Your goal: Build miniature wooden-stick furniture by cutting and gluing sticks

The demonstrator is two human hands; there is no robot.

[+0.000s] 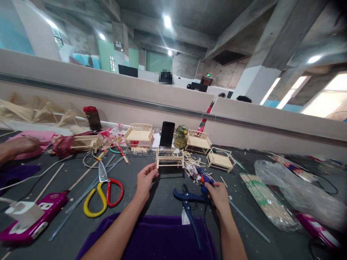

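Note:
My left hand (146, 179) pinches the left end of a small stick-built frame (170, 161), which looks like a miniature bench. The frame stands on the dark table in front of an upright black phone (167, 134). In my right hand (218, 195) is a blue hot glue gun (206, 179), its front toward a crumpled wrapper (192, 171). The fingers hide part of the gun. Just left of that hand lies a blue-handled cutter (191, 207). Scissors (104, 196) with one red and one yellow handle rest to the left of my left hand.
Several stick-built models, including a railed platform (139, 134), line the back. A purple cloth (162, 236) lies in front. Bagged sticks (268, 200) and clear plastic (303, 191) are at right. A power strip (40, 216) and another person's hand (23, 147) are at left.

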